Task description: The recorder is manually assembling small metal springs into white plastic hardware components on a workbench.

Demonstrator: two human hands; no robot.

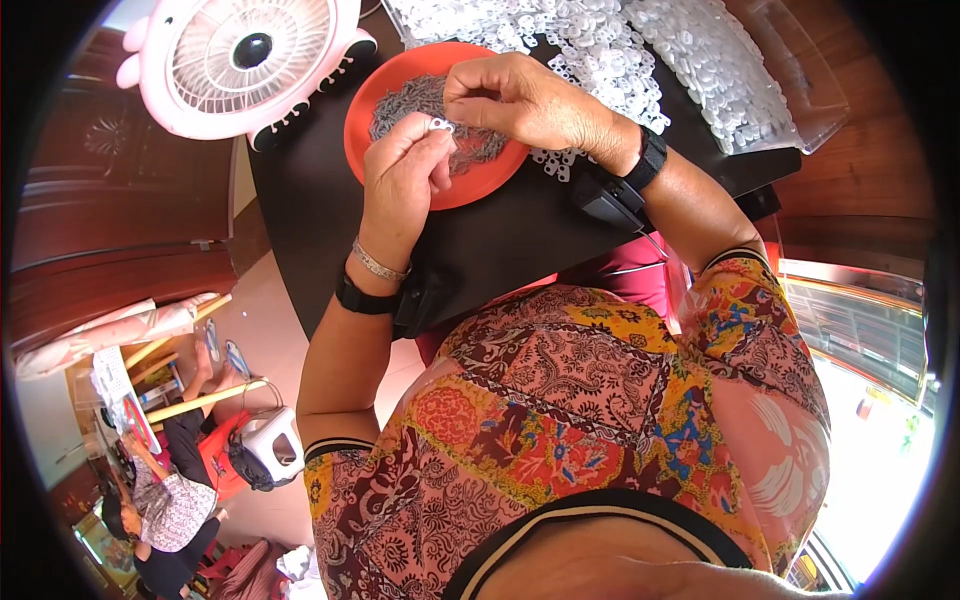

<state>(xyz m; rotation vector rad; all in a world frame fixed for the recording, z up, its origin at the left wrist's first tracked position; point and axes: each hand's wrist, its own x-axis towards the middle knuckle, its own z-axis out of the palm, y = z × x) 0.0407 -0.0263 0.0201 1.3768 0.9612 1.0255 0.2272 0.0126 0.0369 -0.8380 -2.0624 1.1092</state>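
My left hand [400,165] pinches a small white plastic piece [440,124] with a hole in it between thumb and forefinger. Just above it, my right hand [515,95] is closed, fingertips and thumb drawn together; whatever they hold is hidden or too small to make out. Both hands are over the near part of an orange-red bowl [470,193], which holds a heap of small thin grey pieces [410,98]. Beyond my right hand, many loose white plastic pieces [605,70] like the one in my left hand lie spread on the dark table [310,210].
A clear plastic box [822,108] of white pieces stands at the table's right. A pink-and-white fan [160,85] sits at the far left. Black devices are strapped to both my wrists. In the left background, another person [175,510] sits near a white stool [272,445].
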